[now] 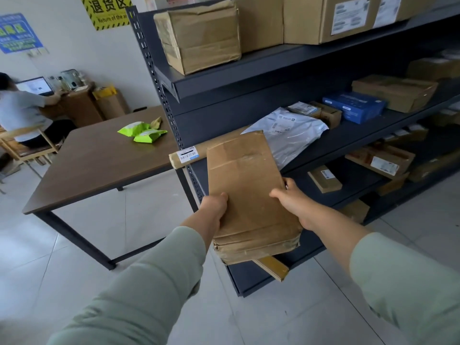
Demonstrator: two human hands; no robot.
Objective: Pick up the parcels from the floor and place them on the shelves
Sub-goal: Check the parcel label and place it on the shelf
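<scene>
**Item:** brown parcel (249, 195), flat, taped, creased.
**Loc:** off the floor, in the air in front of the shelf unit (159, 78), far end pointing at the mid shelf (361, 131). We can't tell if it touches the shelf yet.
**Hands:** left hand (215, 207) clamps the parcel's left edge, thumb on top. Right hand (291, 202) clamps the right edge, thumb on top, fingers curled round. Hands apart, parcel btwn them.

**Risks (our judgement):**
- The far end is just beside the long tube (189, 155), which overhangs the shelf end. A push fwd could knock it off.
- The grey poly mailer (291, 135) lies where we'd prob. land. The film looks slick, so the parcel may slide back out.
- We grip the near half only, so the far end could droop and catch the shelf lip.

**Contents by level:**
- Top shelf (273, 73): crumpled box (201, 36), large cartons (323, 18) w/ labels.
- Mid shelf: tube, mailer, blue box (356, 107), brown box (393, 92), small pkgs btwn.
- Lower shelf (358, 183): small labelled box (324, 179), flat labelled box (380, 160).
- Bottom: yellowish flat parcel (272, 267) sticking out past the edge, under ours.

**Off-unit:** table (99, 165) w/ green packets (142, 131).
</scene>
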